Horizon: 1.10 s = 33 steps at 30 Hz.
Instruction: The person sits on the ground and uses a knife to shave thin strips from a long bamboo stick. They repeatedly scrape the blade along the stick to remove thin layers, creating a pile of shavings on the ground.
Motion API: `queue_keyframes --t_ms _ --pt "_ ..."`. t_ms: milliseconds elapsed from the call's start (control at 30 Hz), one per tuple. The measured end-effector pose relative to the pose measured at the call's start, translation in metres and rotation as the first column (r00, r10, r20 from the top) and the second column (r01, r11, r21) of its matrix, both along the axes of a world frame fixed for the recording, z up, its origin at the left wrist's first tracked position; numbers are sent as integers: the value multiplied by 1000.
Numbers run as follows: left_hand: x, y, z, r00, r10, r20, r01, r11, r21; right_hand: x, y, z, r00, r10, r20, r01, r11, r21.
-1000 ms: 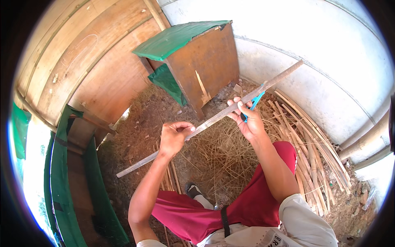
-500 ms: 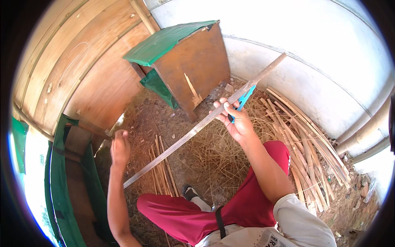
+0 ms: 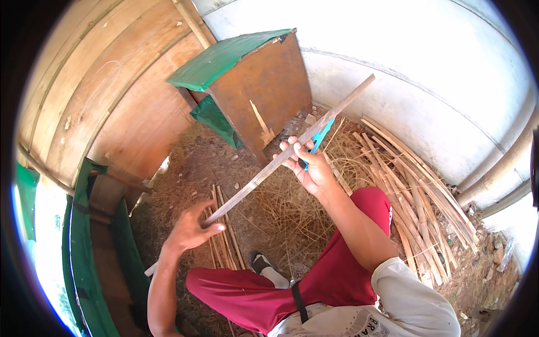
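A long, narrow bamboo strip [image 3: 269,168] slants across the view, from upper right down to the lower left. My right hand [image 3: 315,173] grips it near its upper part, thumb on top. The same hand also holds a blue utility knife [image 3: 320,137], which lies alongside the strip. Whether its blade is out, I cannot see. At the lower part of the strip, my left hand [image 3: 190,229] has thumb and fingers apart, with the strip passing between them; part of the strip is hidden behind this hand.
Several bamboo strips [image 3: 412,205] lie piled on the right by the white wall [image 3: 415,106]. More thin strips [image 3: 224,241] rest near my left knee. Dry shavings [image 3: 292,208] cover the ground. A brown wooden box [image 3: 269,84] with a green cover stands ahead; green-edged shelving [image 3: 81,247] is at left.
My left hand has moved right to the strip and its fingers have spread. My right hand, with strip and knife, has shifted slightly left.
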<state>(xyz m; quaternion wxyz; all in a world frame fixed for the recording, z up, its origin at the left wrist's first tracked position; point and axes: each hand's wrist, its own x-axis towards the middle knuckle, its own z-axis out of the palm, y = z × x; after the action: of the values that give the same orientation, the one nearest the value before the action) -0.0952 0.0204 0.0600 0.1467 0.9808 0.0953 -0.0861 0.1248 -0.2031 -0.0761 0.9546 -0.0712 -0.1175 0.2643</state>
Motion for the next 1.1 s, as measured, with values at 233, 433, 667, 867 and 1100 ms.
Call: queue_keyframes --t_ms 233,433,667,867,1100 --pt "15 -2 -46 935 113 -335 -255 871 -419 8 -2 8 996 -82 -29 70 955 -290" --pt "4 2 -58 952 285 109 -271 954 -131 26 -27 6 980 -181 -80 92 773 -627" --pt "-5 -10 -72 890 336 307 -336 940 -57 27 -31 -2 973 -212 96 213 641 -737" --pt "-4 -26 -73 889 377 261 -363 926 -101 28 -41 -3 960 -212 182 274 581 -767" --pt "-6 -20 -91 895 406 185 -344 892 -295 9 -31 8 952 73 296 214 533 -819"
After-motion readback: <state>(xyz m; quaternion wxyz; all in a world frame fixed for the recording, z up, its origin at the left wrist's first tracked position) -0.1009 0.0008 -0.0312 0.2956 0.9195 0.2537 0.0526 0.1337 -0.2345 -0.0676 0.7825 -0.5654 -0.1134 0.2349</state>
